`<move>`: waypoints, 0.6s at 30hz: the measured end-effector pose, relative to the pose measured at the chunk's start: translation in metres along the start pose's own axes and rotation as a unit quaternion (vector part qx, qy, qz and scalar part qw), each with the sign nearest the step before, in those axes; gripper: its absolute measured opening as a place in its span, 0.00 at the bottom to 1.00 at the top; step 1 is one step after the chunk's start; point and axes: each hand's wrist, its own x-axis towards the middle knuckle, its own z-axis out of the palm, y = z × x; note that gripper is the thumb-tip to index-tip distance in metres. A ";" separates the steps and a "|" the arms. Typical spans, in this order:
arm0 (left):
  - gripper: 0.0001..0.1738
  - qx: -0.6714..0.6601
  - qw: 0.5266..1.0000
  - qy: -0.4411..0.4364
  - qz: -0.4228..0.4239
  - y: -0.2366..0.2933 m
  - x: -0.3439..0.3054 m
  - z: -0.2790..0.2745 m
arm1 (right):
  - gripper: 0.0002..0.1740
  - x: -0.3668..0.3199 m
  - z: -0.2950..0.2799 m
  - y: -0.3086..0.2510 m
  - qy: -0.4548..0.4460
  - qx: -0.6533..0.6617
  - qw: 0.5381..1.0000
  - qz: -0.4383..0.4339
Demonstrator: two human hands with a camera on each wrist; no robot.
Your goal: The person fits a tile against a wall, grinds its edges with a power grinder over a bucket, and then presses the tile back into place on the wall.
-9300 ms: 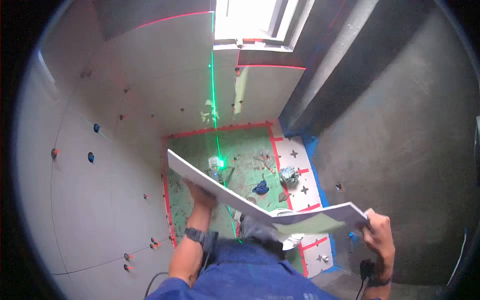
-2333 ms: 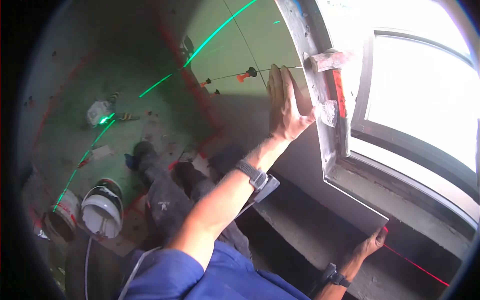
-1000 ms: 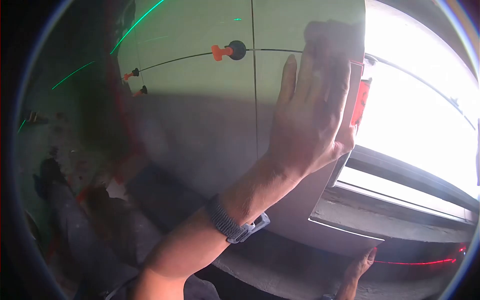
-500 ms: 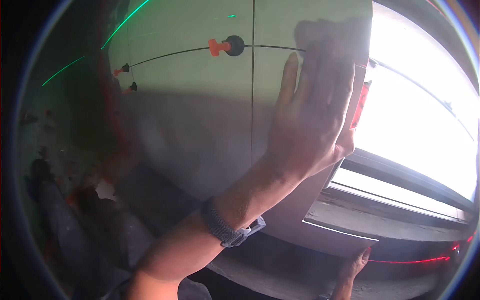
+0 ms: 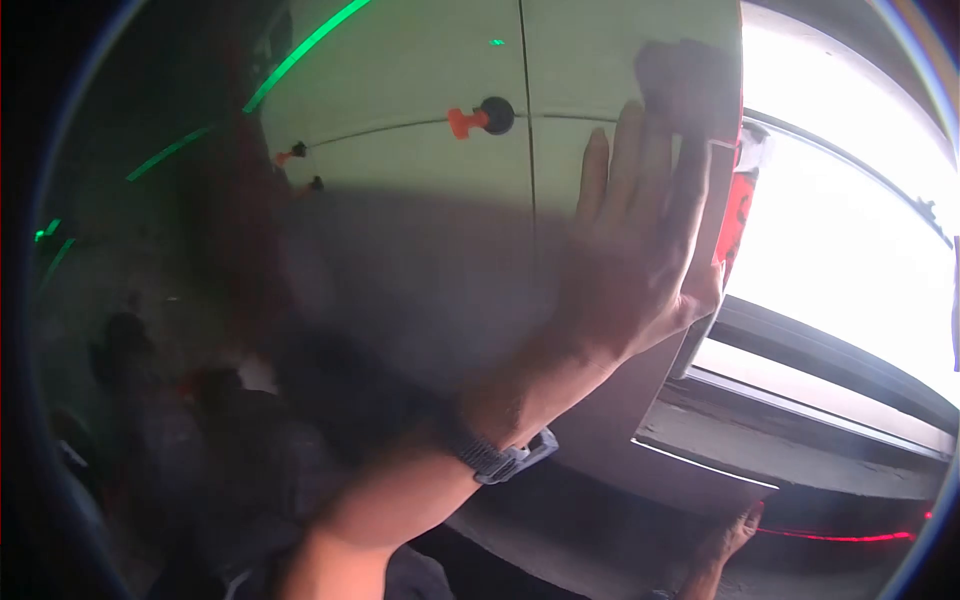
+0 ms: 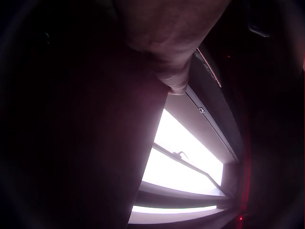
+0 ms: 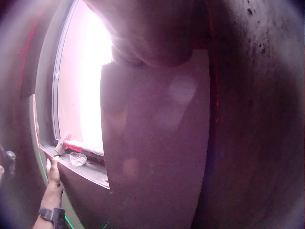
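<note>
In the head view an L-shaped white panel (image 5: 600,400) lies against the wall around the window's lower corner. My left hand (image 5: 630,230) rests flat on the wall tiles and panel, fingers straight and together, thumb at the edge beside the window opening. At the panel's far lower-right corner my right hand (image 5: 735,535) grips its edge. The left wrist view shows my left hand (image 6: 167,43) above the dark panel edge. In the right wrist view my right hand (image 7: 147,33) covers the top of the panel (image 7: 155,129); its fingertips are hidden.
A hammer (image 7: 61,144) and a clear plastic item (image 7: 77,159) lie on the window sill (image 7: 90,175). An orange-and-black tile clip (image 5: 495,116) sits on a tile joint. Green laser lines (image 5: 310,50) cross the left side; a red line (image 5: 840,537) runs right of the panel.
Earlier both hands carried the panel away from the wall; now it lies against the wall by the window. Over the last second both hands keep their places while the head view shifts slightly.
</note>
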 end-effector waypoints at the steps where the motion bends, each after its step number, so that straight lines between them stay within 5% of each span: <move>1: 0.57 0.012 1.000 -0.010 -0.008 0.001 0.002 0.001 | 0.20 0.003 -0.004 0.005 0.008 0.006 1.000 -0.004; 10: 0.62 0.032 0.993 -0.092 -0.071 0.009 -0.013 0.026 | 0.16 0.002 -0.003 0.045 0.064 -0.010 0.998 0.014; 13: 0.59 0.046 0.981 -0.157 -0.108 0.011 -0.017 0.034 | 0.13 0.003 0.005 0.063 0.087 -0.030 0.988 0.124; 18: 0.63 0.030 0.947 -0.266 -0.177 0.022 -0.004 0.020 | 0.12 0.003 0.007 0.059 0.081 -0.035 0.995 0.037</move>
